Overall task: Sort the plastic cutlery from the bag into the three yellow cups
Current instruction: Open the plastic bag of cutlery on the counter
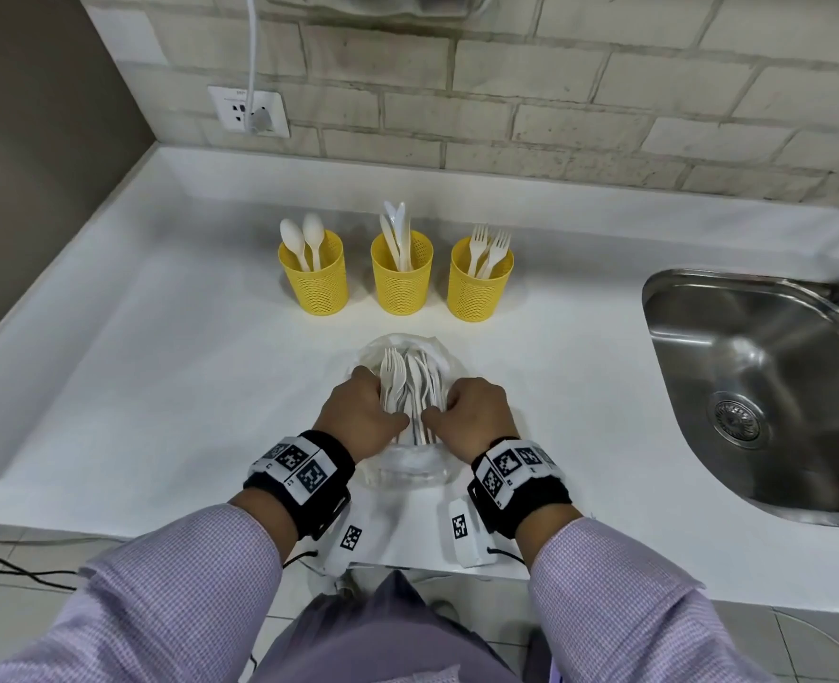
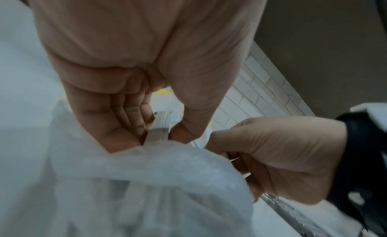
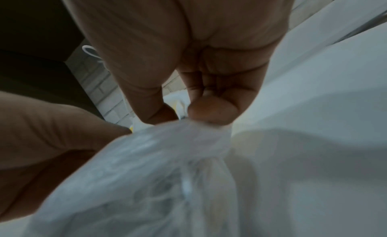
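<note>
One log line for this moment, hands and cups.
left hand: grips cutlery handle | right hand: pinches bag | cups: spoons, knives, forks

White countertop [image 1: 161, 337], steel sink [image 1: 752, 386], wall socket [image 1: 249, 110], brick-pattern wall [image 1: 555, 91]

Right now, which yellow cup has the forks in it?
The right-hand yellow cup, nearest the sink; the left cup holds spoons.

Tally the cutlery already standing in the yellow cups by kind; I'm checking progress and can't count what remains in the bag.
Spoons, left cup: 2
Knives, middle cup: 3
Forks, right cup: 3
Total: 8
</note>
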The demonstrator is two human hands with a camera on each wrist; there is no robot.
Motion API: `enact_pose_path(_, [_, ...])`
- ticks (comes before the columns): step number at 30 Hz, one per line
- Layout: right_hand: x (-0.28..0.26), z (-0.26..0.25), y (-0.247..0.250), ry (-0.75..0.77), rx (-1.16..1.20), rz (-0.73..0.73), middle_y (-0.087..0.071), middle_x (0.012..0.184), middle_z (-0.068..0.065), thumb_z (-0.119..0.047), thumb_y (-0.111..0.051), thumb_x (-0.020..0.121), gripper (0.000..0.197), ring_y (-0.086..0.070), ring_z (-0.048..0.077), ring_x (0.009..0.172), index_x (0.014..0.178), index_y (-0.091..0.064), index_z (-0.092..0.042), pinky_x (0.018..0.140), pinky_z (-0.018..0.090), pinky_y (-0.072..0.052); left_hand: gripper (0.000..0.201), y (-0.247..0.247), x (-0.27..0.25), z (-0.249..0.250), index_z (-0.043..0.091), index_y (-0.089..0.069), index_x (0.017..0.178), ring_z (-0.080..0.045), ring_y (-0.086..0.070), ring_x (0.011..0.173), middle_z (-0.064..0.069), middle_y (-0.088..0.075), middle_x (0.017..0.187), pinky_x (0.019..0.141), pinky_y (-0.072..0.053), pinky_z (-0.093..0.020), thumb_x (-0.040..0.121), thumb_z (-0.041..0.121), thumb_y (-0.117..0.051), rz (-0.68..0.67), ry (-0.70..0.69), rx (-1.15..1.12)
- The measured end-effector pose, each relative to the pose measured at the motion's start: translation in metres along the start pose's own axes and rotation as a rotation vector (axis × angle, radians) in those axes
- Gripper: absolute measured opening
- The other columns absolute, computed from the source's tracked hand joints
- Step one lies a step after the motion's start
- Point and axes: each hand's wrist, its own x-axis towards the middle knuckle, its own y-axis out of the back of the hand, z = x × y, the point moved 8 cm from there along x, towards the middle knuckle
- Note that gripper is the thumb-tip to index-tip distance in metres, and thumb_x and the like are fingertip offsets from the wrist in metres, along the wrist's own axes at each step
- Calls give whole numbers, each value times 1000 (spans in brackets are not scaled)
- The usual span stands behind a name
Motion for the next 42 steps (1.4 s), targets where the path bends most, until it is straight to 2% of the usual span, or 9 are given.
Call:
enact_pose_path(7, [1,9,-8,-17,100,-54,-72,93,7,-25,-70,86,23,-62,21,83,102,-69,-8,73,26,-46,77,-8,7,-8,15,-51,127,-19,-66,108,4,-66,115,92,-55,-38,65,44,-87,-59,37,-144])
enact_pose_path(13, [5,16,-1,-26,13,-27,-65,78,8,-12,-64,85,10,-61,25,78,80,-64,-3,63,27,-46,73,-2,5,-11,22,-60,119,-22,-68,101,2,-70,108,87,-56,-37,52,47,-69,-30,44,-167])
enact_pose_path(18, [5,10,-10,-13,-151,-52,-57,117,12,-28,-70,88,38,-60,30,108,117,-58,-6,86,33,-49,34,-5,1,-4,31,-69,96,-17,-71,91,8,-75,91,85,-58,-40,63,33,-72,-81,-25,-143])
enact_pose_path(23, [12,10,-15,-49,-176,-254,-65,73,6,-30,-73,83,24,-67,27,72,77,-59,-12,57,28,-51,31,-6,2,-3,30,-70,101,-17,-70,95,8,-75,97,89,-57,-39,72,23,-76,-81,-58,-114])
enact_pose_path(28, [14,11,-11,5,-183,-388,-75,72,7,-40,-73,86,31,-72,23,70,76,-54,-17,73,34,-57,17,-6,2,-3,29,-74,94,-16,-71,91,10,-76,89,79,-55,-30,78,34,-79,-79,-23,-122])
enact_pose_path(30, [15,15,-12,-24,-101,-419,-77,73,12,-33,-72,87,28,-73,23,67,84,-52,-15,71,34,-57,40,-7,3,1,27,-72,102,-13,-70,95,12,-74,94,77,-52,-28,73,52,-83,-42,0,-121])
enact_pose_path(34, [15,12,-6,-62,-157,-296,-72,87,9,-32,-76,82,30,-74,30,89,91,-54,-14,72,34,-56,94,-11,3,7,3,-46,134,-28,-64,114,-8,-64,123,82,-47,-30,71,62,-83,36,76,86])
enact_pose_path(37, [14,4,4,-30,-272,-72,-59,120,14,-32,-79,82,54,-61,35,116,120,-50,-8,87,36,-48,93,-12,7,8,1,-42,138,-32,-62,120,-14,-61,132,91,-50,-35,73,53,-84,55,85,83])
enact_pose_path(42, [9,-9,-8,55,-389,-58,-58,128,16,-20,-58,98,31,-60,34,118,125,-51,-5,90,34,-47,77,-9,7,2,2,-49,128,-32,-63,113,-12,-63,124,83,-50,-32,74,44,-84,45,111,55])
